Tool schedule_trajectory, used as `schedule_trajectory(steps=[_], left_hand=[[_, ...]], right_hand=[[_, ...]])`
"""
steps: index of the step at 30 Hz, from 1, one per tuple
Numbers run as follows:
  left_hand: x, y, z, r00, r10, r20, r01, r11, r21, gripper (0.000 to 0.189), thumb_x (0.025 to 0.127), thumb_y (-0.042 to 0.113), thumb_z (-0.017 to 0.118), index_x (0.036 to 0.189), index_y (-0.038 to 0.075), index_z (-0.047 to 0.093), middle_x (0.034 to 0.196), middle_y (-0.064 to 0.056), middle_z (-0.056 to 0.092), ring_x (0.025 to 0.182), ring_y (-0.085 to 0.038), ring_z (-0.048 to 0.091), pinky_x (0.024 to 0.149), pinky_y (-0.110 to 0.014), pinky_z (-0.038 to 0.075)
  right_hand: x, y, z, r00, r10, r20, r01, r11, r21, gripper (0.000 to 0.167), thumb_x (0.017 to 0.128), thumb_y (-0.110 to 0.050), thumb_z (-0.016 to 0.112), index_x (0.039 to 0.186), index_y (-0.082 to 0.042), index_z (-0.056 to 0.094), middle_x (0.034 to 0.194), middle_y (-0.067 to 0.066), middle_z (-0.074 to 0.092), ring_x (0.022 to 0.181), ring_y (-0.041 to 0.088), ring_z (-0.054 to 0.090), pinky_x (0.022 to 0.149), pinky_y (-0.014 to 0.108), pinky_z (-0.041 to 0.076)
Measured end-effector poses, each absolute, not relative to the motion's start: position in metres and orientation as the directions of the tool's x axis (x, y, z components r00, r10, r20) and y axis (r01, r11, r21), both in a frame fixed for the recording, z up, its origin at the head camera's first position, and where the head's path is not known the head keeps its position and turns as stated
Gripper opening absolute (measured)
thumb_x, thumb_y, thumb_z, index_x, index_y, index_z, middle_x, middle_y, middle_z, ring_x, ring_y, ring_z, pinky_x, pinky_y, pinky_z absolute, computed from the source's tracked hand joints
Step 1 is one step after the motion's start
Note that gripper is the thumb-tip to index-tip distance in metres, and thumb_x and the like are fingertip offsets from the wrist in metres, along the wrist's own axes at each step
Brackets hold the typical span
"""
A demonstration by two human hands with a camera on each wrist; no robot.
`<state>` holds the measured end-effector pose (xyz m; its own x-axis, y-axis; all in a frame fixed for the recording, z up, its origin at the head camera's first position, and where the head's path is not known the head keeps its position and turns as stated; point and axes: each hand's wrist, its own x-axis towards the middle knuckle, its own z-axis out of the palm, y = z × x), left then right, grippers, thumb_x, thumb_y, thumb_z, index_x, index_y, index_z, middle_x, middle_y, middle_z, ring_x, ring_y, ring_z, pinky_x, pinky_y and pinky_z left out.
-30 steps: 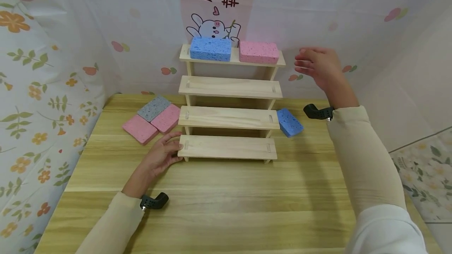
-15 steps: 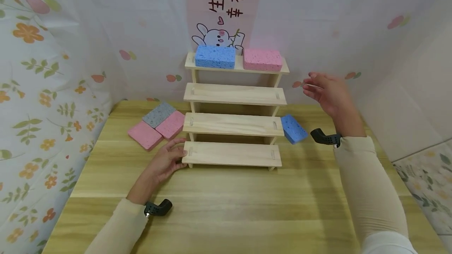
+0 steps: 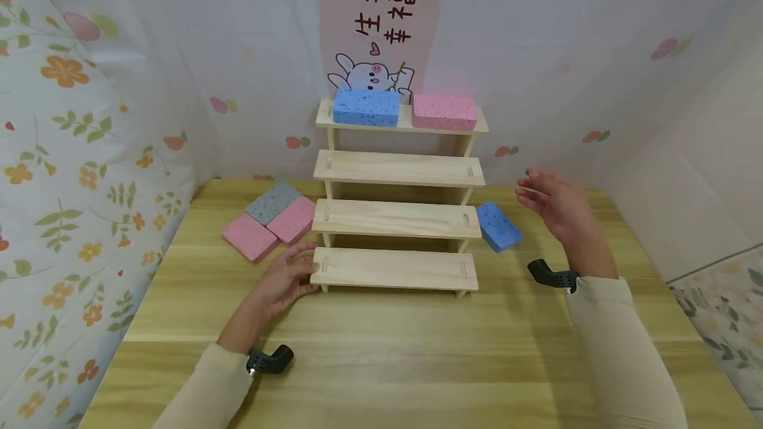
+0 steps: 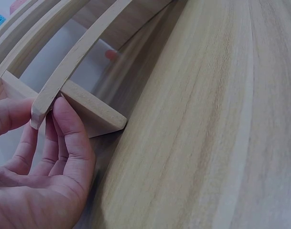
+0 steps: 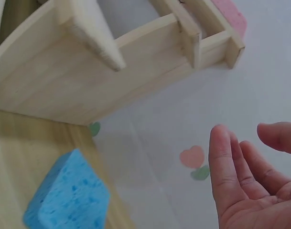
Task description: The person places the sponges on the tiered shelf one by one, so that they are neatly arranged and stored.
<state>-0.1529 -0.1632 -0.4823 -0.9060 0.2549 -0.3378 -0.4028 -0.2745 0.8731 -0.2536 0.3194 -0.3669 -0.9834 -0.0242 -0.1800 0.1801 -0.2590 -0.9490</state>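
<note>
My left hand [image 3: 286,281] pinches the left end of the lowest step of a wooden tiered shelf [image 3: 393,267]. In the left wrist view, thumb and fingers close on the board's corner [image 4: 40,112]. My right hand [image 3: 560,207] hovers in the air right of the shelf, fingers relaxed and holding nothing. Below and left of it, a blue sponge [image 3: 498,226] lies on the table against the shelf's right side. On the top step sit another blue sponge [image 3: 366,108] at left and a pink sponge [image 3: 444,112] at right.
Left of the shelf, a grey sponge [image 3: 273,202] and two pink sponges, one nearer the shelf [image 3: 292,219] and one further left [image 3: 250,237], lie together on the wooden table [image 3: 381,363]. A printed cloth [image 3: 262,38] hangs behind and at the left.
My right hand has come down from beside the top step towards the blue sponge on the table. The left hand keeps its grip on the lowest step. The head view has shifted slightly.
</note>
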Motion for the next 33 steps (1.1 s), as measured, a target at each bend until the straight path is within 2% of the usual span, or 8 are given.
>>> schedule_trajectory(steps=[11,24,33], left_hand=[[-0.146,-0.164,-0.487,-0.909,0.243,-0.34,-0.402,-0.29,0.868,0.05,0.096,0.001,0.052,0.142,0.006,0.031,0.105,-0.003,0.057,0.086,-0.017,0.061,0.068,-0.027,0.052],[-0.149,-0.165,-0.483,-0.912,0.244,-0.33,-0.392,-0.283,0.875,0.047,0.096,0.0,0.052,0.14,0.007,0.035,0.103,-0.002,0.057,0.084,-0.016,0.061,0.067,-0.027,0.053],[-0.15,-0.162,-0.483,-0.912,0.254,-0.322,-0.388,-0.285,0.876,0.051,0.095,0.001,0.054,0.141,0.004,0.032,0.104,-0.002,0.057,0.084,-0.015,0.06,0.068,-0.027,0.052]], right_hand=[[-0.227,0.328,-0.402,-0.978,-0.025,-0.207,0.205,-0.299,-0.932,0.012,0.095,-0.014,0.061,0.106,-0.008,0.064,0.097,0.009,0.066,0.084,0.019,0.07,0.081,0.029,0.055],[-0.21,0.335,-0.425,-0.97,-0.017,-0.244,0.238,-0.281,-0.93,0.012,0.097,-0.016,0.059,0.108,-0.012,0.063,0.099,0.007,0.066,0.089,0.019,0.069,0.086,0.029,0.054],[-0.202,0.34,-0.439,-0.956,0.012,-0.292,0.278,-0.263,-0.924,0.007,0.098,-0.013,0.057,0.103,-0.013,0.062,0.094,0.006,0.068,0.087,0.019,0.07,0.081,0.028,0.056]])
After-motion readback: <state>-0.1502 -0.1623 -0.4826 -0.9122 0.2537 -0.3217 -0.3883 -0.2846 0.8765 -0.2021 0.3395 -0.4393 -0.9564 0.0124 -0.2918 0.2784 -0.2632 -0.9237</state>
